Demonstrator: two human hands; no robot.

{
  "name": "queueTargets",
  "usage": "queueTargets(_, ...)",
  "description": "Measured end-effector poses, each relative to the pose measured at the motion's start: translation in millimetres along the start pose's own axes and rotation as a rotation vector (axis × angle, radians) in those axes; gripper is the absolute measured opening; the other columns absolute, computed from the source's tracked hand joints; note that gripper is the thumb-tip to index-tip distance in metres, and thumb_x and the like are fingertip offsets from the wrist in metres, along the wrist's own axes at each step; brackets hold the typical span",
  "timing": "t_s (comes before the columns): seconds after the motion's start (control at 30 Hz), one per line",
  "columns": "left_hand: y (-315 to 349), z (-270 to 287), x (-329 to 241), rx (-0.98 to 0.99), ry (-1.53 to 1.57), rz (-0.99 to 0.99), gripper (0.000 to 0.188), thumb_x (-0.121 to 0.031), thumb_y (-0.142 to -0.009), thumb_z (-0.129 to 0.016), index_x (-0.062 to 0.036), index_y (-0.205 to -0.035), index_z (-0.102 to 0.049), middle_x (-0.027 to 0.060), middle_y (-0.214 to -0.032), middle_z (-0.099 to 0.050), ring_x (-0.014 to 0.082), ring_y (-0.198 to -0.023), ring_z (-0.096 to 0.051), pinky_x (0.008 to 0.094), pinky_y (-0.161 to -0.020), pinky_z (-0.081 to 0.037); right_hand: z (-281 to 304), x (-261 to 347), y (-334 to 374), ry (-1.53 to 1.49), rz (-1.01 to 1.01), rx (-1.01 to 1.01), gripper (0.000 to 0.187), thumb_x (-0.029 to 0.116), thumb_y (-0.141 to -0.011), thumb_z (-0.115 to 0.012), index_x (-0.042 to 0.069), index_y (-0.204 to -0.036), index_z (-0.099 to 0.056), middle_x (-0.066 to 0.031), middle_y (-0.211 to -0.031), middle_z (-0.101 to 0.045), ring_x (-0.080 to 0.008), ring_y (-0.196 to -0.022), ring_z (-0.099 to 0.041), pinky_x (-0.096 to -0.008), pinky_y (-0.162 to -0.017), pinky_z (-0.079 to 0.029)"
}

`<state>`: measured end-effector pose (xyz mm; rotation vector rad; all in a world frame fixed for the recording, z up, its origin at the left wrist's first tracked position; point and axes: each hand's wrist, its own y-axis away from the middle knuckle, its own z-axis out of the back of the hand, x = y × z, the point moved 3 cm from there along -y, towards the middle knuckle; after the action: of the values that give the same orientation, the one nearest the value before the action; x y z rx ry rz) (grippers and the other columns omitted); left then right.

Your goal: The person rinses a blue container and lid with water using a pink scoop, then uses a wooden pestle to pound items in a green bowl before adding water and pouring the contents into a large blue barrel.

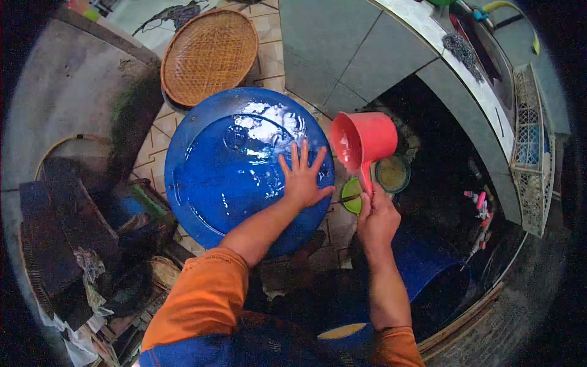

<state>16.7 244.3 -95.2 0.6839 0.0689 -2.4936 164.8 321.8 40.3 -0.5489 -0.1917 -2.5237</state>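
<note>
A large round blue lid (211,174), shiny with water, fills the middle of the view. My left hand (302,180) lies on its right side with the fingers spread. In my right hand (379,223) is the handle of a pinkish-red plastic water dipper (380,136), my fingers wrapped round it. The dipper is held just to the right of the lid, its cup tipped sideways with the mouth facing left toward the lid. Wet shine shows inside the cup; how much water it holds I cannot tell.
Behind the lid sits a round woven bamboo tray (211,58). A bright green container (351,196) and a round bowl-like vessel (392,172) are beneath the dipper. A grey tiled counter (327,46) curves along the right, with a white plastic basket (527,144). Dark clutter (67,226) crowds the left.
</note>
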Motion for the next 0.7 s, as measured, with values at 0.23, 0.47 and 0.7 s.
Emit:
queueTargets(0.23,-18.0,-29.8,0.9,-0.135,-0.124,-0.016,0.09,-0.054,-0.073,-0.07,-0.0143,-0.145,-0.035,0.0203,-0.157,-0.01,0.0466,-0.143,-0.003,0.0734,-0.104,-0.007,-8.5,-16.9,24.1,0.077,0.117,-0.001,0.031,0.016,-0.086,-0.06,0.005,-0.115,-0.059,-0.0167,-0.099,-0.067,-0.0353,-0.083,-0.065,-0.0436,-0.073,-0.053)
queueTargets(0.47,-20.3,-30.5,-25.8,-0.037,-0.055,0.044,0.088,-0.038,-0.065,-0.078,-0.0097,-0.141,-0.041,0.0199,-0.157,-0.007,0.0452,-0.144,0.0,0.0713,-0.106,-0.005,-11.0,-31.7,42.9,0.155,0.203,-0.042,0.032,0.015,-0.084,-0.062,0.005,-0.114,-0.061,-0.0132,-0.096,-0.068,-0.0304,-0.081,-0.066,-0.0408,-0.07,-0.053)
queueTargets(0.7,-22.2,-21.1,-31.3,0.21,-0.156,0.012,0.082,-0.039,-0.061,-0.08,-0.0234,-0.135,-0.05,0.0224,-0.157,0.004,0.0511,-0.141,0.008,0.0725,-0.105,-0.001,41.8,-49.7,62.4,0.004,0.129,-0.17,0.028,0.011,-0.085,-0.065,0.004,-0.112,-0.062,-0.0154,-0.097,-0.067,-0.0335,-0.083,-0.066,-0.0394,-0.072,-0.053)
